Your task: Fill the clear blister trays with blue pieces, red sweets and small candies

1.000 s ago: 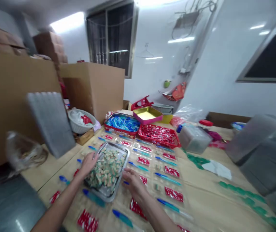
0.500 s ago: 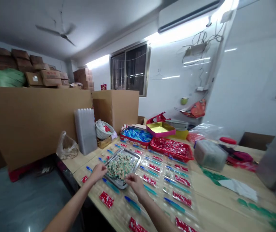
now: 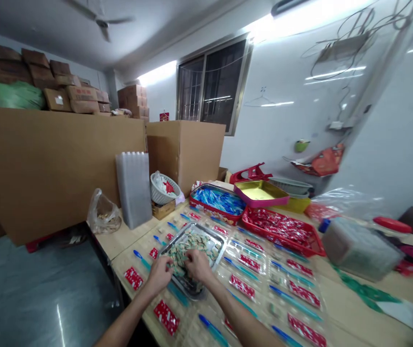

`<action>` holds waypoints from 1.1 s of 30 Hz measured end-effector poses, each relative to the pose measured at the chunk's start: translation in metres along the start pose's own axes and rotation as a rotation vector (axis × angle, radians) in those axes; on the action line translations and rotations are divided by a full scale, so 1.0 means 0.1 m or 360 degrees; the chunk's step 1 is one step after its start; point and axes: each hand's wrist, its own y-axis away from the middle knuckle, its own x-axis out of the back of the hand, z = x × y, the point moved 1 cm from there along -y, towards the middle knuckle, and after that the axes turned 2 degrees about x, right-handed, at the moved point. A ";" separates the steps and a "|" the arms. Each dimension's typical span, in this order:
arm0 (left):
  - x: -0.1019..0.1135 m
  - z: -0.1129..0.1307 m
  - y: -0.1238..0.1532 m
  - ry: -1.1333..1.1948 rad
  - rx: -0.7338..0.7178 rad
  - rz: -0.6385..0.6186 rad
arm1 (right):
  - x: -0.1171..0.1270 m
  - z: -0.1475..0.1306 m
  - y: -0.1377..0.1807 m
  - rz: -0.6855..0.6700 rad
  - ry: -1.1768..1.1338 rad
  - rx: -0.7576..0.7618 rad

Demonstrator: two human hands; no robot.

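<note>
Small greenish-tan pieces (image 3: 199,241) are lying heaped in a shallow metal tray (image 3: 186,284), which is resting at an angle on the surface (image 3: 137,236), right in front of me. They're looking light, dry & fairly stiff, prob. a bit brittle at the corners, so I'd be pinching each by its edges, thumb vs. index, w/ hardly any squeeze. Loose as they're lying, they'd prob. be sliding over each other. The tray's bare metal is prob. slippery; for shifting it I'd be gripping opp. rims & keeping it level.

My right hand (image 3: 198,265) is reaching over the heap, fingers curled down at the pieces; fingertips are hiding, so I can't tell if they're gripping any. My left hand (image 3: 161,273) is hovering by the tray's left rim, thumb & fingers bunched nearly together; can't tell if a pc. is sitting btwn them.

Around the tray, clear plastic packs are holding red white-patterned packets (image 3: 166,318) & blue plastic utensils (image 3: 211,330). Farther back, a red tin (image 3: 213,212) of blue utensils is sitting beside a red basket (image 3: 313,248) of packets.

Writing: the tin's side is showing printing, too small to read. Way back, a carton (image 3: 81,92) is carrying faint reddish marks, another (image 3: 59,100) a white label; neither's coming out legible.
</note>
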 end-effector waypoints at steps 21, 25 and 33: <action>-0.32 0.65 -0.52 0.0009 -0.0110 0.0172 | 0.43 0.52 -0.14 0.0045 -0.0788 0.0119; -0.40 0.65 -0.52 -0.0005 -0.0116 0.0196 | 0.46 0.50 -0.11 0.0071 -0.0769 0.0100; -0.31 0.68 -0.37 -0.0032 -0.0363 0.0151 | 0.30 0.53 -0.15 0.0146 -0.0407 -0.0083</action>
